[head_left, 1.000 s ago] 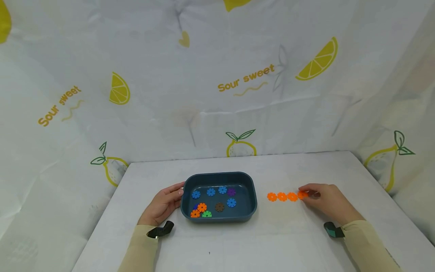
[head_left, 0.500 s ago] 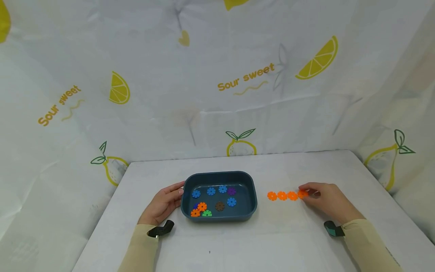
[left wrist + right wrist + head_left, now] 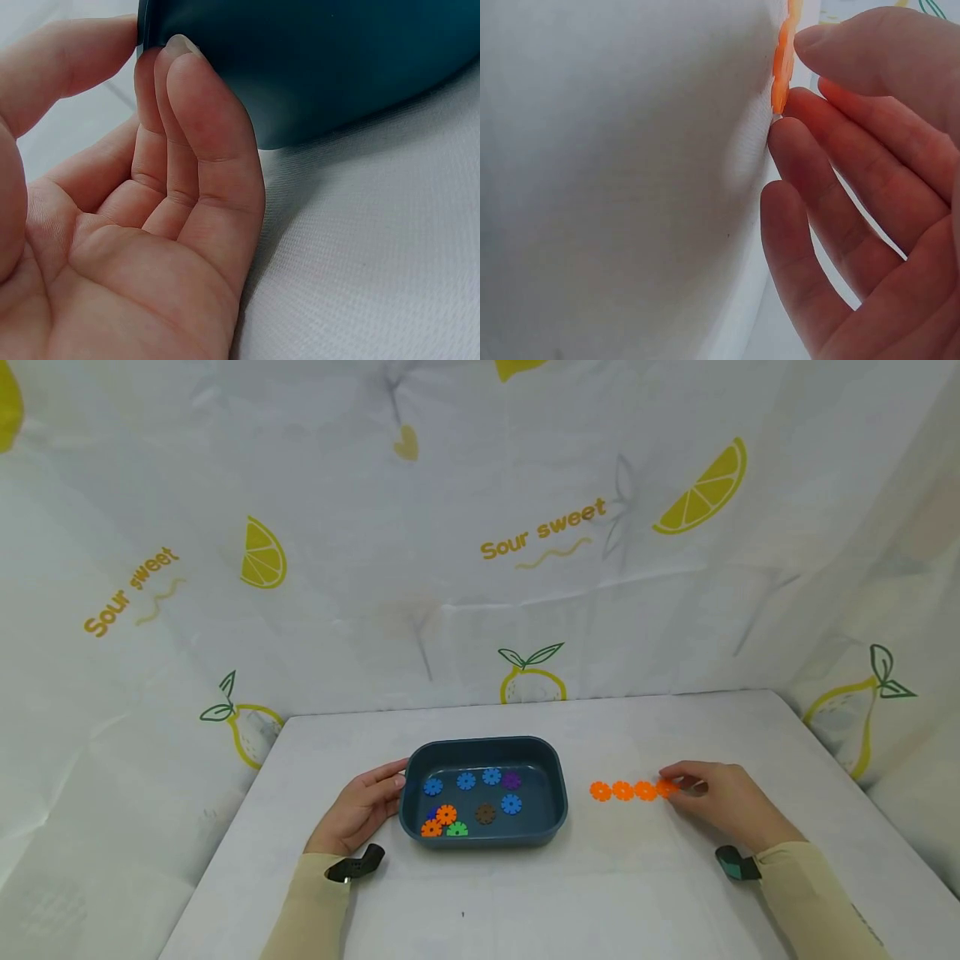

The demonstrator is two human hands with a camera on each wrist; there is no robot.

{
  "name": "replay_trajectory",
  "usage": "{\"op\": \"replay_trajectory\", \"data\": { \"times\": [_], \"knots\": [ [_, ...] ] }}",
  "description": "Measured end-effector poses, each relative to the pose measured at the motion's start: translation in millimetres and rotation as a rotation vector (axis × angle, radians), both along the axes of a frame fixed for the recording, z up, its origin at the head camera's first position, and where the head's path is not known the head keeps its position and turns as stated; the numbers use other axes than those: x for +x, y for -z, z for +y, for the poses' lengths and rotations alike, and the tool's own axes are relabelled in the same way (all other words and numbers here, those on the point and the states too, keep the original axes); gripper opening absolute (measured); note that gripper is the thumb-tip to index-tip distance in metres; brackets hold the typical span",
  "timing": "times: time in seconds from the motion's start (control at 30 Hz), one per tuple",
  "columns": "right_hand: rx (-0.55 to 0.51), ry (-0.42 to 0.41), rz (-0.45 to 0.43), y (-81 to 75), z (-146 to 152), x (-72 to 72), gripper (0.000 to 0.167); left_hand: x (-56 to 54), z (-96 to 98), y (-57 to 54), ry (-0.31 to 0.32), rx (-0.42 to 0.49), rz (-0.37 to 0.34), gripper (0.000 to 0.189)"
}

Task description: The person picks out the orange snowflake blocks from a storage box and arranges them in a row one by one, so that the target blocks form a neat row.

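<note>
Your left hand (image 3: pixel 357 808) is clamped on the left rim of the dark blue tray (image 3: pixel 480 750), lower centre of the frame; the left wrist view has the thumb at the rim, fingers curled against the outer wall.

Your right hand (image 3: pixel 716 795), lower right, has thumb and index finger closed on the rightmost orange disc (image 3: pixel 666 788). Three more orange discs (image 3: pixel 622 787) run left from it in a close row; can't tell if they're linked.

In the tray: four light blue discs (image 3: pixel 466 781), a purple disc (image 3: pixel 512 781) in the upper right, a brown disc (image 3: pixel 485 814) lower centre. Lower left corner: two orange pieces (image 3: pixel 446 814) beside a green piece (image 3: pixel 457 830), dark blue bit partly hidden behind.

White table (image 3: pixel 465 893), lemon-print backdrop (image 3: pixel 360 610) behind.
</note>
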State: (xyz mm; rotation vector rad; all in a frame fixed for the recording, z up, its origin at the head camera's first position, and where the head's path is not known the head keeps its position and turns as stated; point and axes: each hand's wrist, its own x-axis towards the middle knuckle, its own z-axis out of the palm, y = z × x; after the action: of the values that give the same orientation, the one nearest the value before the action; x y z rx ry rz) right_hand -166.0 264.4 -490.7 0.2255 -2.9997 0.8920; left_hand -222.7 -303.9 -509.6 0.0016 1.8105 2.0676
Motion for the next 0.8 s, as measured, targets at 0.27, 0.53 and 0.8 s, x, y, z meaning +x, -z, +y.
{"op": "replay_trajectory", "data": {
  "times": [0.27, 0.53, 0.8],
  "knots": [
    [0.003, -0.001, 0.000, -0.7, 0, 0.7, 0.030, 1.5, 1.6, -3.1, -0.001, -0.003, 0.005, 0.058],
    [0.001, -0.020, -0.002, 0.0, -7, -6.6, 0.031, 4.6, -7.2, -0.9, -0.030, -0.002, 0.006, 0.056],
    [-0.023, -0.029, 0.038, -19.0, -20, -6.8, 0.040, 1.0, 0.9, -0.1, 0.011, -0.012, 0.041, 0.059]
  ]
}}
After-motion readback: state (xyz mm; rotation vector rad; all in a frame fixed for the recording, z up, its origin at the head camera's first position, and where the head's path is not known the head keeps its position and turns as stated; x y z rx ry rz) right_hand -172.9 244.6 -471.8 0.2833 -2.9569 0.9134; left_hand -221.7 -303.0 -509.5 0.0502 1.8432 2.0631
